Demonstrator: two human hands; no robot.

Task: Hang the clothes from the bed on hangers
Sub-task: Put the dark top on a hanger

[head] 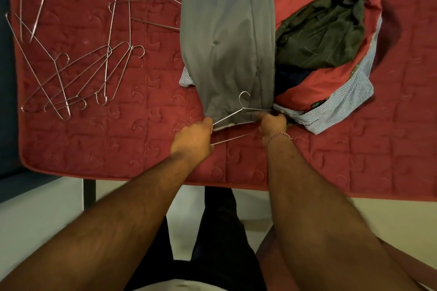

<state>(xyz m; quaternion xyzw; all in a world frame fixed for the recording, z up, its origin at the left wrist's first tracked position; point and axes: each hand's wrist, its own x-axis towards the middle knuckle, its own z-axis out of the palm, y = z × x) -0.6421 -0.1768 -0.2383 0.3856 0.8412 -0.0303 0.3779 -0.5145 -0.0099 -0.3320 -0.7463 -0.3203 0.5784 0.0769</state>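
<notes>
In the head view, the person stands at the near edge of the bed (pixel 118 153), which is covered by a red quilted cover, and works on one garment. The left hand (pixel 192 138) is closed around the left corner of a wire hanger (pixel 238 113), and the right hand (pixel 272 124) pinches the near end of the grey garment (pixel 227 38) together with the right side of this hanger. The grey garment is long and smooth, and it lies from the far side of the bed toward the person; its near end is under the upper wires of the hanger, while the bottom wire shows bare between the two hands. I judge the task is at an early stage: this piece is only being fitted, not yet hung. To the right, a pile of clothes (pixel 326 30) is waiting, with a dark green piece on top, red cloth and a checked shirt (pixel 343 104) at the near side, all crumpled. To the left, several empty wire hangers (pixel 71 73) lie spread on the cover, so many pieces are left.
</notes>
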